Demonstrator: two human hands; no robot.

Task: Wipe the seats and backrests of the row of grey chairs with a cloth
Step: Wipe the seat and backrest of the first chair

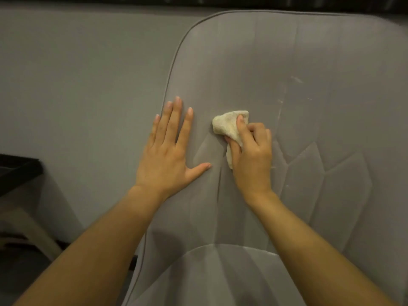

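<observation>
Backrest (287,62) wiping was judged in hand: the cloth (229,125) was clenched in the right hand's (251,157) grip, the left hand (169,151) laid flat and open, with the pale streaks (280,107) rightward judged next.

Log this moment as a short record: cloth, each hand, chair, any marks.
cloth: pale, crumpled, against the backrest
right hand: grips the cloth, thumb on top
left hand: flat on the backrest near its left edge, fingers straight, apart from the cloth
marks: whitish streaks on the backrest, right of the cloth
seat: grey, seen between the forearms, no hand on it
</observation>
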